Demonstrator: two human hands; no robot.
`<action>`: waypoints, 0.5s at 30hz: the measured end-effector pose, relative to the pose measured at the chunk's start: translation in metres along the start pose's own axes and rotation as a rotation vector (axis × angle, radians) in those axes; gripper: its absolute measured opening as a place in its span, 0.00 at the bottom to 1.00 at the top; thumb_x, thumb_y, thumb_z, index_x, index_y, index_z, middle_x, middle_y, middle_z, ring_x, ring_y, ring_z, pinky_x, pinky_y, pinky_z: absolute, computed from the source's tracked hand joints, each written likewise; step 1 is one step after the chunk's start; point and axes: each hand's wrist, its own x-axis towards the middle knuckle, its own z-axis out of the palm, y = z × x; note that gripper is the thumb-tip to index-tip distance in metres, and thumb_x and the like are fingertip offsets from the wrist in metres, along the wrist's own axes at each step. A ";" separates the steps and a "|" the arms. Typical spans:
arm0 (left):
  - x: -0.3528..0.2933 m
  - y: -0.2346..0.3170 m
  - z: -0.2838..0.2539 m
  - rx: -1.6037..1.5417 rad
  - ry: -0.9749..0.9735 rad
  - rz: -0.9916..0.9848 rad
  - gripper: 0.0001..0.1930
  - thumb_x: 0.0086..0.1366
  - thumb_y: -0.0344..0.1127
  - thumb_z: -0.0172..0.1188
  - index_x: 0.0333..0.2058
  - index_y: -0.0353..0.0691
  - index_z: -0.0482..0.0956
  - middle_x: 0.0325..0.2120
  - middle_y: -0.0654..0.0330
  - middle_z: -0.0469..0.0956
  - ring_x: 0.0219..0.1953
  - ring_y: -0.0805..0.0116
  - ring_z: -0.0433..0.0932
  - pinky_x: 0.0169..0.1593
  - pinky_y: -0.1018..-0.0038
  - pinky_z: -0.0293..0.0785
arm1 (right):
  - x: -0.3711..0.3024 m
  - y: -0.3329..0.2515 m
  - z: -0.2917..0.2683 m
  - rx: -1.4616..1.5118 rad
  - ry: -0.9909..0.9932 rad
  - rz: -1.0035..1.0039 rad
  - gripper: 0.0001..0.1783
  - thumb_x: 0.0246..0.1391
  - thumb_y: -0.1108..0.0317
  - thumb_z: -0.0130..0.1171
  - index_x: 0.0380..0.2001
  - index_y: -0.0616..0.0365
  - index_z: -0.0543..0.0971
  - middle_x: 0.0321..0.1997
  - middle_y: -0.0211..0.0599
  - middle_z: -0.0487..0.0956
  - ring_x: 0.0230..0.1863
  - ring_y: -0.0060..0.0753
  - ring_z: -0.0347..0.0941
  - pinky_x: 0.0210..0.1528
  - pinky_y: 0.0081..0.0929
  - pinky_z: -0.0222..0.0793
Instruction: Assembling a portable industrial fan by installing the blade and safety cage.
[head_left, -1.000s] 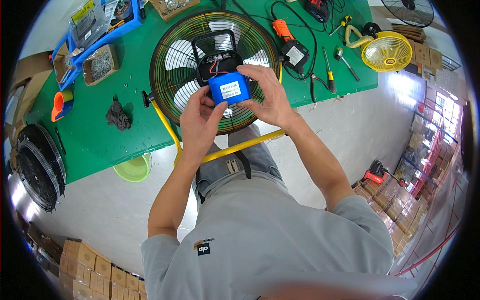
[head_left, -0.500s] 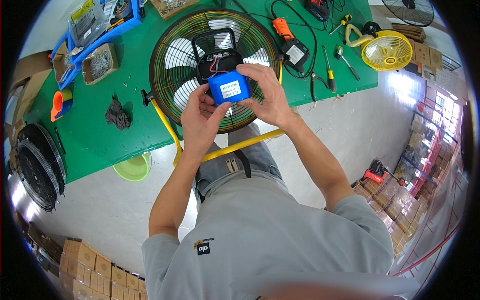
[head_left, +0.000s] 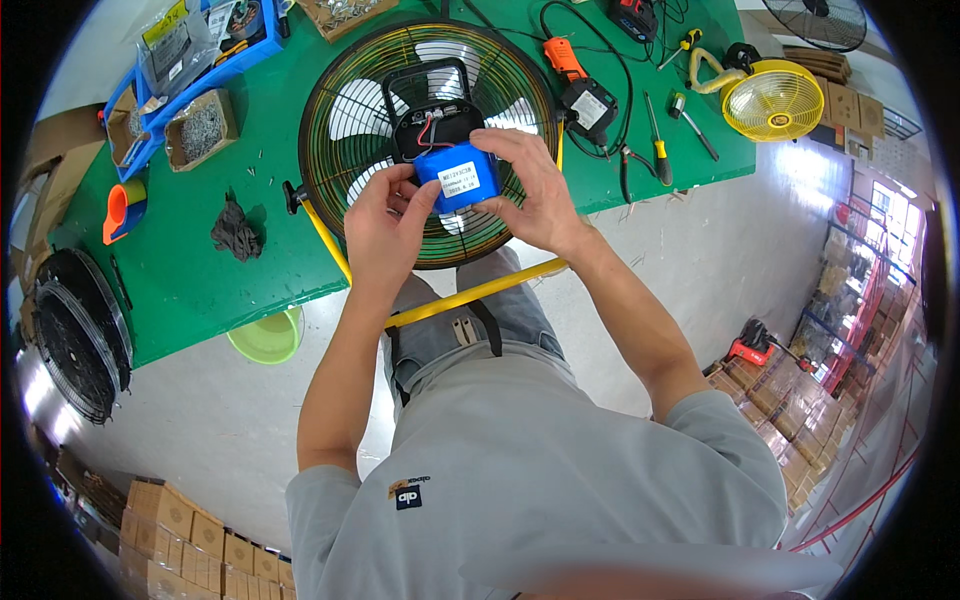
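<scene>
A blue battery pack [head_left: 458,176] with a white label is held above the guard of a large round fan [head_left: 345,130]. My right hand [head_left: 535,190] grips its right side, with fingers on the top edge and thumb below. My left hand [head_left: 388,225] is closed at its left side, thumb over the lower left corner and fingers curled beside the edge. Just beyond the pack, an open black housing [head_left: 435,122] sits at the fan's centre under a black handle [head_left: 428,66]. Red and black wires [head_left: 428,130] run from the housing toward the pack. The fan's yellow stand bar [head_left: 475,293] crosses before my waist.
On the green table [head_left: 185,290] lie a dark rag [head_left: 235,230], a box of screws [head_left: 200,128], a blue tray [head_left: 155,130], a charger-like black box [head_left: 590,108], pliers [head_left: 626,175] and a screwdriver [head_left: 660,150]. A small yellow fan [head_left: 772,102] stands at right. A green basin [head_left: 265,338] is below.
My left hand has shifted left and turned, its thumb sliding from the pack's lower edge to the left corner. The pack has tilted slightly. My right hand keeps its grip.
</scene>
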 end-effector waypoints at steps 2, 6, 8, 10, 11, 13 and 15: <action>0.001 0.000 -0.002 0.008 -0.028 -0.021 0.17 0.64 0.33 0.72 0.47 0.30 0.82 0.30 0.62 0.81 0.31 0.78 0.78 0.35 0.80 0.77 | 0.000 0.000 0.000 -0.005 0.001 -0.006 0.45 0.36 0.76 0.77 0.62 0.51 0.72 0.64 0.41 0.76 0.65 0.53 0.69 0.67 0.45 0.67; -0.003 -0.001 0.000 -0.029 -0.013 -0.031 0.17 0.65 0.31 0.70 0.50 0.30 0.79 0.32 0.61 0.82 0.33 0.78 0.78 0.36 0.80 0.77 | 0.001 0.002 0.000 0.001 0.002 -0.016 0.45 0.37 0.76 0.77 0.62 0.51 0.72 0.65 0.40 0.76 0.65 0.54 0.69 0.67 0.46 0.67; -0.007 -0.004 0.002 -0.059 0.023 -0.034 0.18 0.66 0.31 0.70 0.51 0.31 0.78 0.33 0.61 0.81 0.34 0.77 0.79 0.36 0.80 0.77 | 0.002 0.000 0.000 -0.007 -0.004 -0.012 0.44 0.37 0.76 0.76 0.62 0.52 0.72 0.64 0.42 0.76 0.65 0.54 0.70 0.67 0.46 0.66; -0.011 -0.015 0.006 -0.063 0.086 0.003 0.18 0.66 0.27 0.67 0.52 0.31 0.75 0.35 0.57 0.82 0.33 0.74 0.80 0.36 0.78 0.78 | 0.005 0.001 0.000 -0.001 0.006 -0.017 0.44 0.37 0.77 0.77 0.62 0.52 0.72 0.64 0.41 0.76 0.66 0.52 0.70 0.67 0.45 0.67; -0.013 -0.019 0.007 -0.061 0.088 0.003 0.18 0.66 0.27 0.67 0.52 0.31 0.75 0.35 0.57 0.82 0.33 0.74 0.80 0.36 0.78 0.78 | 0.007 0.001 0.000 0.003 0.017 -0.021 0.44 0.36 0.77 0.77 0.62 0.52 0.73 0.64 0.40 0.76 0.66 0.51 0.70 0.67 0.43 0.68; -0.016 -0.024 0.008 -0.070 0.092 -0.007 0.20 0.67 0.26 0.65 0.56 0.32 0.73 0.38 0.57 0.81 0.35 0.73 0.80 0.37 0.77 0.78 | 0.012 0.002 0.002 0.004 0.044 -0.042 0.44 0.36 0.78 0.77 0.62 0.52 0.73 0.64 0.41 0.76 0.66 0.51 0.70 0.67 0.43 0.68; -0.019 -0.024 0.009 -0.066 0.078 -0.015 0.22 0.67 0.25 0.64 0.58 0.32 0.72 0.38 0.56 0.80 0.35 0.73 0.80 0.37 0.77 0.78 | 0.016 0.003 0.003 0.006 0.070 -0.062 0.45 0.36 0.79 0.76 0.62 0.53 0.73 0.64 0.42 0.76 0.66 0.51 0.70 0.67 0.43 0.68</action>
